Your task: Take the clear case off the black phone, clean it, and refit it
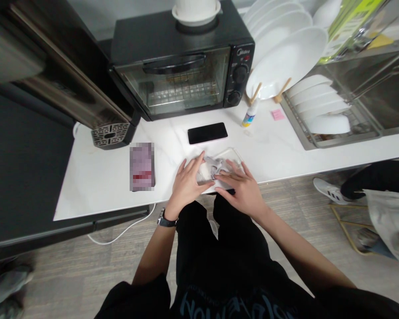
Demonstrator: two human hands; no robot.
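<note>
A clear plastic packet (223,160) with pale contents lies at the front edge of the white counter (96,177). My left hand (187,182) rests on its left side, fingers stretched and spread over it. My right hand (242,188) lies on its right side, fingers extended and pressing the wrapping; a dark item (230,192) shows just under the fingers. A wristwatch (166,220) sits on my left wrist.
A black phone (207,133) lies beyond the packet. Behind it stands a black toaster oven (182,66) with a white bowl (196,11) on top. White plates (286,57) and a dish rack (322,110) stand right. A small bottle (250,114), pink note (277,114). Another person's shoe (329,190) at right.
</note>
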